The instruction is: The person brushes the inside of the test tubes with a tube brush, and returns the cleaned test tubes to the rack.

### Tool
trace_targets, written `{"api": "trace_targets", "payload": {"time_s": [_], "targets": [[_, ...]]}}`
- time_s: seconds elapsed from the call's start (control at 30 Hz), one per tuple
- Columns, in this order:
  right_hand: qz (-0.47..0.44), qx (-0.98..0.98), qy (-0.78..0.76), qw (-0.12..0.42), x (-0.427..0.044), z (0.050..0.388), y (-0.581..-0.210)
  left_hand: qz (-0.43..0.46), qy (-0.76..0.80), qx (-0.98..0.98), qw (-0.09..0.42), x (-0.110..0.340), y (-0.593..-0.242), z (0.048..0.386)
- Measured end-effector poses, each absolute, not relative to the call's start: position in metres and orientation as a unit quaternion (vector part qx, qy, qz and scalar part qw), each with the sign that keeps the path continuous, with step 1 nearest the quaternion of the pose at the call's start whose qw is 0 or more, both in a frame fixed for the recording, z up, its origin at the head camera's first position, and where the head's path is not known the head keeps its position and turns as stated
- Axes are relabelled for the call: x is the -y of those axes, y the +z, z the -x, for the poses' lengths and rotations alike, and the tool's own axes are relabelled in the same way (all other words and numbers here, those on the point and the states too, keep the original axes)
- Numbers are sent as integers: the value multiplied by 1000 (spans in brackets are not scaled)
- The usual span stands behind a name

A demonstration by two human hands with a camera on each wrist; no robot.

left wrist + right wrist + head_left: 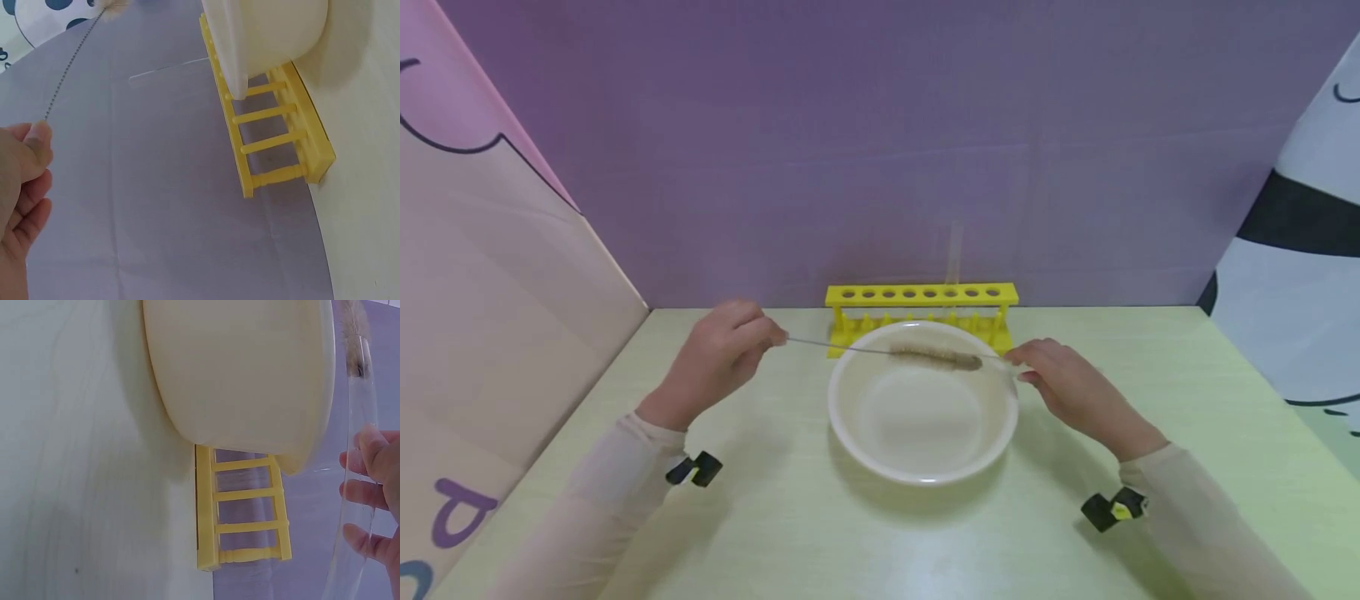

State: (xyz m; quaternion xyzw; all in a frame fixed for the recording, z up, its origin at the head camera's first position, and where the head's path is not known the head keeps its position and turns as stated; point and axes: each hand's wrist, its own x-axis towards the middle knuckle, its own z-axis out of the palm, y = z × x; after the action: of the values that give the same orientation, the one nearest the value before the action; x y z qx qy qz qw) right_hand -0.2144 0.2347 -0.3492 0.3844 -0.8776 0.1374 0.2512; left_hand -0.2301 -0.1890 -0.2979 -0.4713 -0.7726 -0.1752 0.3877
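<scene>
A bristled brush (934, 357) is held level over the white basin (923, 475). My left hand (718, 357) pinches its thin twisted wire handle (70, 65) between thumb and fingers. In the right wrist view, my right hand (378, 487) grips a clear glass tube (361, 403), thumb on one side and fingers on the other. The brush's bristles (354, 319) enter the tube's mouth, with the brush tip just inside and the rest of the bristles outside. The tube is hard to make out in the head view.
Behind the basin stands a yellow rack (922, 293) with a row of round holes, its lower part partly hidden by the basin. A purple backdrop (880, 150) rises at the table's (775, 517) back edge, with printed panels at both sides.
</scene>
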Motion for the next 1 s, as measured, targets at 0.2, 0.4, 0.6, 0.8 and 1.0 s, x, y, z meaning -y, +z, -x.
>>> {"api": "trace_targets", "payload": {"time_s": [0.2,0.4,0.6,0.8,1.0], "targets": [[-375,881,142,249,-232,215,-354,449,-189,797,357,186,-299,227],[-367,885,145,247,-229,211,-355,401,-218,835,308,184,-300,224],[-361,886,144,253,-225,209,-355,358,-253,861,257,182,-298,222],[-349,893,139,250,-220,208,-356,315,-290,881,204,182,-297,221],[-338,894,138,259,-216,208,-359,272,-310,894,173,181,-297,219]]}}
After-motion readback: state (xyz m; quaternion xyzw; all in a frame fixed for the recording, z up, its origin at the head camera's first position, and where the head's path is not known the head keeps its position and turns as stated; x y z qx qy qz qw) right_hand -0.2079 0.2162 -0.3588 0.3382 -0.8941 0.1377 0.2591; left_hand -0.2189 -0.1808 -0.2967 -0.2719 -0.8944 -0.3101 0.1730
